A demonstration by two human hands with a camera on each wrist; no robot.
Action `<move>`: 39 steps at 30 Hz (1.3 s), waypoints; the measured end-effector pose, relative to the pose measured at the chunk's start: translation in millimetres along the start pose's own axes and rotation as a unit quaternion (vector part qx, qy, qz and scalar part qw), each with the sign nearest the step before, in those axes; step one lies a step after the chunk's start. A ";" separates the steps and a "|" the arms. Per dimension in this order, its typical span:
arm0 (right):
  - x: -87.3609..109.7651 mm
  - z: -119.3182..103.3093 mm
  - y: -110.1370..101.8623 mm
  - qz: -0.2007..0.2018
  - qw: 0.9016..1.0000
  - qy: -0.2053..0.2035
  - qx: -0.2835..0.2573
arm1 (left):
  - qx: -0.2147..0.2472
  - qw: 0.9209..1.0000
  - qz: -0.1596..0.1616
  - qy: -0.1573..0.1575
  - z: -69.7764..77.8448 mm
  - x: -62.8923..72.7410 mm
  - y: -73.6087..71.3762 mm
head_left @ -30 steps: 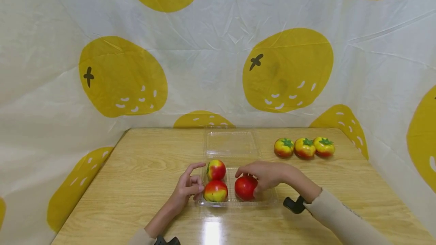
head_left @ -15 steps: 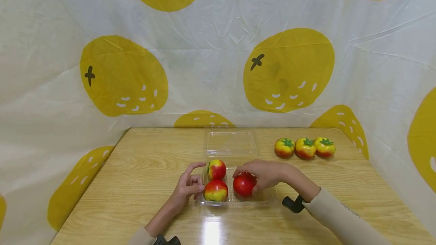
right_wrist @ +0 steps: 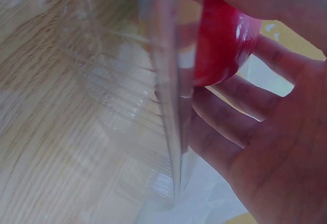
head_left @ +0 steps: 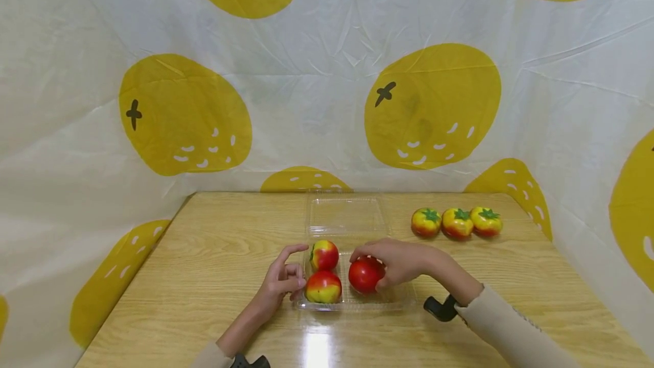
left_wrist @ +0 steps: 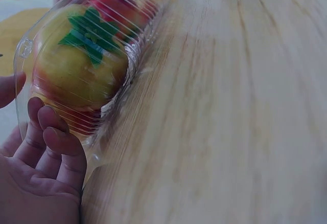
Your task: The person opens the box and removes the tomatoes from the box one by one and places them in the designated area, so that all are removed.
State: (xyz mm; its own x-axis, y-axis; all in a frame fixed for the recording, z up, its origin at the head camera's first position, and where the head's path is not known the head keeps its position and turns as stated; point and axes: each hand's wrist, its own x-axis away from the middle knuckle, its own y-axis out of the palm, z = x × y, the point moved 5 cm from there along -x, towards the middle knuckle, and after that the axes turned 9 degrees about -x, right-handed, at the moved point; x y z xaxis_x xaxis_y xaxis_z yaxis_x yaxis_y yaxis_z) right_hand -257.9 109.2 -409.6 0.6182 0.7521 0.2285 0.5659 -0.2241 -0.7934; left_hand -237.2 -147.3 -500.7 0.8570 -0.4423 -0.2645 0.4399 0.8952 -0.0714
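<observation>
A clear hinged plastic box (head_left: 380,304) lies on the table with its lid folded back. Two red-and-yellow tomatoes, the far one (head_left: 325,255) and the near one (head_left: 324,287), sit in its left side; a green star-shaped calyx shows through the wall in the left wrist view. My right hand (head_left: 403,263) grips a red tomato (head_left: 366,275) from above over the right side, thumb on the near side and fingers on the far side. At the left wall, my left hand (head_left: 278,283) touches the rim (left_wrist: 20,70) with loosely bent fingers.
Three yellow-and-red tomatoes with green calyxes, the left one (head_left: 426,222), the middle one (head_left: 457,222) and the right one (head_left: 486,221), stand in a row at the back right. The clear lid (head_left: 347,216) lies behind the box. A patterned cloth (head_left: 306,118) hangs behind the wooden table (head_left: 225,231).
My right hand has shifted the red tomato slightly to the left and away from me within the box's right side. The left hand has stayed at the left wall.
</observation>
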 end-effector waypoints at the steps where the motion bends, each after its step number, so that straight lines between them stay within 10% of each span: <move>1: 0.1 -0.2 -0.4 0.002 1.000 -0.003 -0.002 | 0.001 1.000 0.001 -0.001 -0.2 0.0 0.0; 39: 38.9 -8.4 -28.8 0.117 0.981 -0.119 -0.102 | 0.000 1.000 -0.003 0.012 2.3 -0.1 1.2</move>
State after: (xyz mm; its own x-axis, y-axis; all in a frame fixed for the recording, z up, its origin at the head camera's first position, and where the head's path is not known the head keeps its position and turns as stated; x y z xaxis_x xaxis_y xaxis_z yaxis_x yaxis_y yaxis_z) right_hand -245.5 139.6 -373.2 0.6129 0.7835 -0.1027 0.5365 -0.5080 -0.6739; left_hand -236.2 -146.2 -498.6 0.8474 -0.4463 -0.2876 0.4454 0.8924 -0.0723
